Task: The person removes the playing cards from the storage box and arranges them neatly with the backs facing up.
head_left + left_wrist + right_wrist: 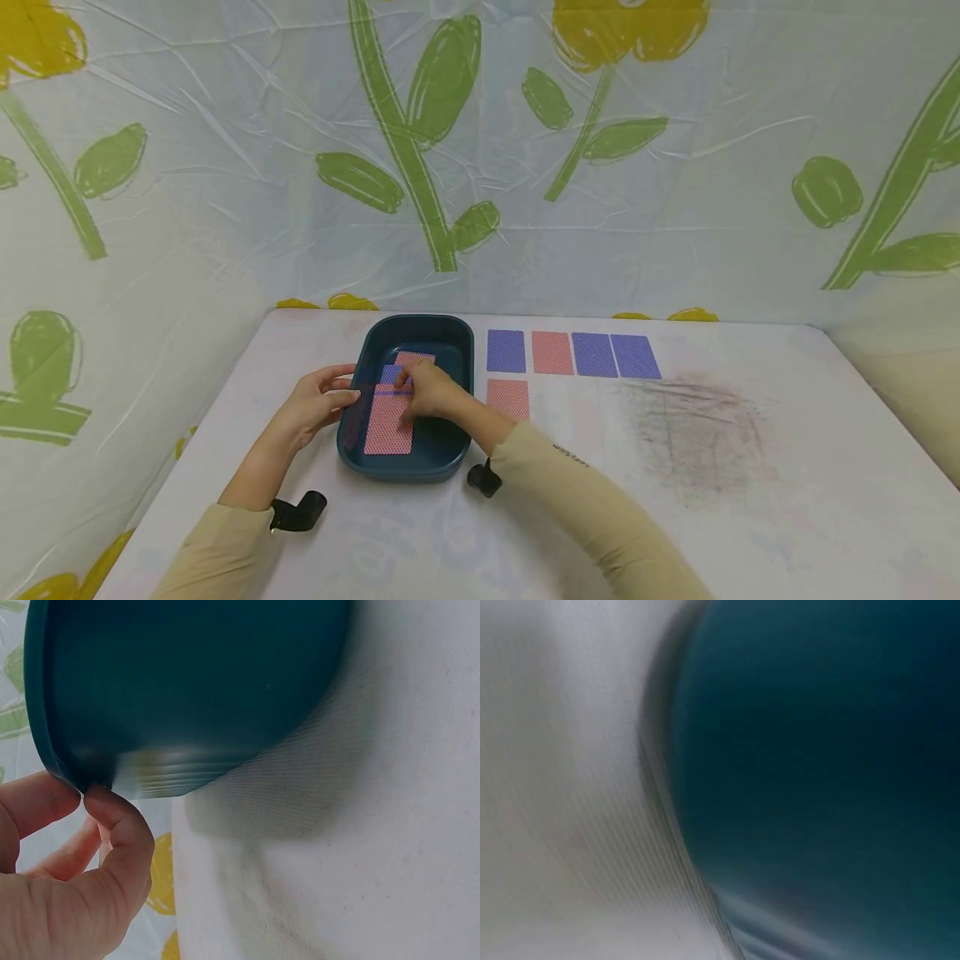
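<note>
My left hand point(318, 400) pinches the left rim of a dark teal oblong tray point(348, 454) between thumb and fingertips; the left wrist view shows this hand point(90, 855) at the rim up close. Inside the tray lie red-backed playing cards point(386, 429) and a blue-backed card point(390, 374), overlapping. My right hand point(435, 390) reaches over the tray's right rim with bent fingers, its thumb and fingertips at the right side of these cards. Whether it pinches a card, I cannot tell. The right wrist view holds only the blurred tray side point(817, 780).
Right of the tray, a row of cards lies face down: a blue card point(506, 351), a red card point(552, 353) and two more blue ones. Below the first, another red card point(508, 398) is partly behind my right forearm. A dark smudge point(697, 433) marks the white table.
</note>
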`<state>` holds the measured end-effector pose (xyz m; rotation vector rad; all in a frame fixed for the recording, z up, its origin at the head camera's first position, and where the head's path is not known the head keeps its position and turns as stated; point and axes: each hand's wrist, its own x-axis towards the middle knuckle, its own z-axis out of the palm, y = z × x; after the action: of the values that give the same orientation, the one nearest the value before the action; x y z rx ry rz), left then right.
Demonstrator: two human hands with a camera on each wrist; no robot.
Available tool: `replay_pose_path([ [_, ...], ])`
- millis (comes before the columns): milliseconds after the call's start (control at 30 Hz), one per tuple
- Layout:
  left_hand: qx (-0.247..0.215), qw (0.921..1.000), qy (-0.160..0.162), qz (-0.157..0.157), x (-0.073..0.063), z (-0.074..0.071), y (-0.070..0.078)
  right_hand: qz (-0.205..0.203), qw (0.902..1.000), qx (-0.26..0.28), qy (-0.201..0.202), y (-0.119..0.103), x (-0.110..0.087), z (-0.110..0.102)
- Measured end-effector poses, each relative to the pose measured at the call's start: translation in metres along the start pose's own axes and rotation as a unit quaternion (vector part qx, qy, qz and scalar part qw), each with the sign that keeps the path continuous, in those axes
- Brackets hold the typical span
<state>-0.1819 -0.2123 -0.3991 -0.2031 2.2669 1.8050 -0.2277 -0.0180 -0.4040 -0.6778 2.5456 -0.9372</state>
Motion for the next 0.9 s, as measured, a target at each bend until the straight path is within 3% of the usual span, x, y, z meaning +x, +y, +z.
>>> replay_pose_path([
  [367, -0.003, 1.0, -0.002, 0.005, 0.0, 0.0, -0.002, 0.036, 0.9912, -0.125, -0.023, -0.003, 0.004, 0.018],
  [700, 0.003, 1.0, 0.003, 0.0, 0.002, 0.0, -0.002, 0.075, 0.9857, -0.148, -0.028, -0.004, 0.005, 0.017],
  [900, 0.005, 1.0, 0.001, -0.003, 0.001, 0.0, -0.003, 0.062, 0.9909, -0.118, -0.022, -0.002, 0.005, 0.018],
])
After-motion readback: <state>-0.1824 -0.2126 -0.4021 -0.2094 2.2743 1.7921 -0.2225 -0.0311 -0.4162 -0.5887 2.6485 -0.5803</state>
